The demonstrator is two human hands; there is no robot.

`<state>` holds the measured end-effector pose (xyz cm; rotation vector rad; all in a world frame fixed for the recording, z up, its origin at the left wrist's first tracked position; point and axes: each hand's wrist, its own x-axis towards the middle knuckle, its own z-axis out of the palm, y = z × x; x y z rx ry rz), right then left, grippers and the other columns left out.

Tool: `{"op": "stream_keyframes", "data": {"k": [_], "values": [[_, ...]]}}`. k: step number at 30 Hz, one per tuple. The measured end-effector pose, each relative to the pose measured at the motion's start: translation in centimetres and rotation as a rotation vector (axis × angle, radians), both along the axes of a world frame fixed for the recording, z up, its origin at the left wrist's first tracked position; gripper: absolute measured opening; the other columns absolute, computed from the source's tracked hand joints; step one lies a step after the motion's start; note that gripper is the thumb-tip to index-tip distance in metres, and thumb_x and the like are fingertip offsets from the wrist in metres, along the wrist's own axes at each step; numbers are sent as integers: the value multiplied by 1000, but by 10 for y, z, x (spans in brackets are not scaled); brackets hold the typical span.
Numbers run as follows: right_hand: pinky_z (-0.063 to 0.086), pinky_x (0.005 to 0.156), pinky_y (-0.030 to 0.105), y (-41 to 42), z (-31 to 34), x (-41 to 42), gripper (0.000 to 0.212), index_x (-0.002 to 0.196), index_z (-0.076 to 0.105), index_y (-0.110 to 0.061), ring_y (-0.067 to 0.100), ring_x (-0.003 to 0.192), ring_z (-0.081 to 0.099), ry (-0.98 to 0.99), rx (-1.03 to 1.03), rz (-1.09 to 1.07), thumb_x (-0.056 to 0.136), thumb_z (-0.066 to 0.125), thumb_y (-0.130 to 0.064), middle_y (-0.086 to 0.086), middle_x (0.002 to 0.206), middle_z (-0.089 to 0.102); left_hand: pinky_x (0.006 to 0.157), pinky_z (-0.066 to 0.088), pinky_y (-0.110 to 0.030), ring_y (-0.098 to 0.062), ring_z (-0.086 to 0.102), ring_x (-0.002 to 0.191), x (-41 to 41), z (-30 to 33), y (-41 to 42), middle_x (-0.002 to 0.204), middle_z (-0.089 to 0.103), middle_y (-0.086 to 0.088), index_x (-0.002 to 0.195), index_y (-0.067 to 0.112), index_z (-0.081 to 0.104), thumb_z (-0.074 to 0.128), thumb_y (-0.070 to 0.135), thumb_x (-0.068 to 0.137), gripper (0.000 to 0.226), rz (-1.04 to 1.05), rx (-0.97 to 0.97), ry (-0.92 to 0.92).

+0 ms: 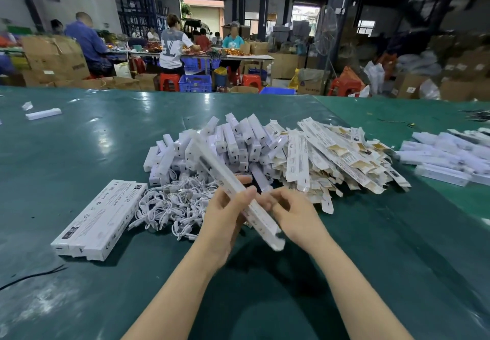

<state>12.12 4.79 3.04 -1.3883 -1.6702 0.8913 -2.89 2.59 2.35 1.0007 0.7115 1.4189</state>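
Observation:
A long, narrow white carton [212,164] slants from upper left to lower right above the green table [79,138], its image blurred. My left hand [225,215] grips the carton at its middle, thumb on top. My right hand [289,215] holds the carton's near end from the right, fingers curled toward it. Behind my hands lie a heap of white lamp bars [228,143], a tangle of white cables [172,207] and a pile of flat unfolded cartons [336,159].
Three closed cartons [100,217] lie side by side at the left. More white pieces [445,154] lie at the right, one single bar [43,113] at the far left. A black wire [31,276] crosses the near left. People work at tables beyond.

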Motion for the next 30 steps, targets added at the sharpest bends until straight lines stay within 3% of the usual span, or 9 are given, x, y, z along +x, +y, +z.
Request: {"op": "stream_keyframes", "data": {"k": [3,6,10,12,19,23,26,28,30], "values": [[50,79,22,2,-1,3,15,90,65,-31,7,84,65,163,55,-58,97,54,-24,-5,90,72,70,58,-33,-26,73,82,0,2,-2,95,75,-10,103,30,74,67,32,81,24,-142,-23,85],[49,67,17,3,-2,5,19,92,67,-25,0,70,64,235,42,-33,99,51,-17,-10,80,72,71,58,-34,-28,74,86,0,3,-3,107,75,-9,94,38,76,73,41,75,20,-210,-12,116],[46,58,11,1,-3,2,23,93,68,-22,0,64,61,349,0,22,102,47,-23,-13,72,71,67,58,-34,-30,73,74,-6,-2,3,108,73,-13,119,21,60,70,37,81,42,-224,-66,105],[43,53,8,1,-2,1,21,92,68,-21,-4,59,59,395,9,18,101,48,-19,-14,66,68,64,57,-32,-27,71,70,-8,-4,3,106,74,-9,118,23,63,68,33,84,36,-252,-105,155],[49,62,16,5,-2,2,19,109,61,-44,0,75,63,490,124,4,95,56,-33,-14,96,70,65,58,-30,-19,70,72,-5,-4,-1,97,73,-7,112,15,67,65,30,82,34,-410,-162,263],[51,63,15,5,-1,4,21,96,67,-39,-6,74,62,524,78,-9,98,53,-23,-23,83,70,63,57,-31,-23,70,71,-6,-3,-3,103,73,-13,113,24,70,56,29,91,26,-564,-170,204],[52,76,20,5,-1,7,39,77,73,-34,1,85,62,453,100,7,97,52,-8,-18,90,69,57,56,-31,-23,66,64,-5,-4,0,107,71,-12,130,21,54,52,44,94,43,-611,-229,164],[51,83,25,4,-1,5,33,75,73,-31,2,92,61,399,122,39,96,56,-12,-15,102,65,49,53,-29,-22,62,55,-3,-6,4,100,70,-10,134,38,50,58,54,89,48,-540,-191,151],[50,76,25,1,2,1,24,75,74,-34,4,89,60,385,98,98,93,59,-29,-19,104,63,44,51,-28,-22,58,50,-1,-6,7,92,66,-11,129,49,52,61,52,86,44,-498,-157,88]]}}
